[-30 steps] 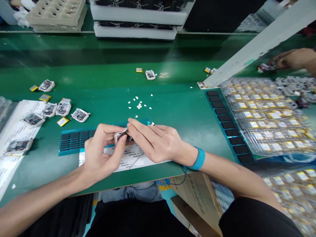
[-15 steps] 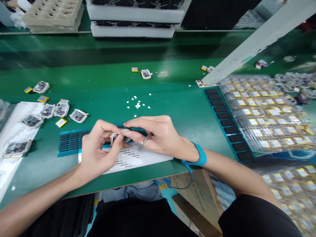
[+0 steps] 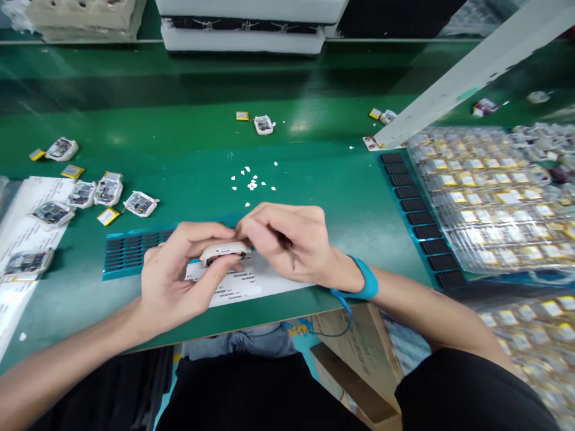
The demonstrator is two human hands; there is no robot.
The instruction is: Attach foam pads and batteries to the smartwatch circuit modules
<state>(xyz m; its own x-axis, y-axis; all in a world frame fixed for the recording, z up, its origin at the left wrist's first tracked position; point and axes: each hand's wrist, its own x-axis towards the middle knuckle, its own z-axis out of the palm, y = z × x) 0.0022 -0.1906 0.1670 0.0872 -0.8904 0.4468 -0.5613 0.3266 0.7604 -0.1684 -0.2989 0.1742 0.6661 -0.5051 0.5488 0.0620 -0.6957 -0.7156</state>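
The white-framed electronic module (image 3: 223, 253) is held just above a printed paper sheet (image 3: 245, 286), right between both hands! It is gripped by the left hand (image 3: 177, 281), its fingers (image 3: 197, 236) curled and pressed together over the top, the thumb brought across the near face. The right hand (image 3: 287, 239) is bunched in close, fingers (image 3: 269, 224) drawn together at the module's far end; whether they are pinching it can't be told through the blur. A thin dark sliver is seen among those right fingers, too blurred to be named. A firm hold is best kept by the left hand here, with the module's face tilted into view and the pressure kept on its frame, so that the exposed board isn't stressed. A blue wrist strap (image 3: 365, 280) is worn on the right wrist, its coiled cord (image 3: 314, 328) running down past the edge of the green table (image 3: 323, 155). A perforated blue-and-black mat (image 3: 135, 252) is laid beside the hands, with wrapped modules (image 3: 108, 191) off to the left.
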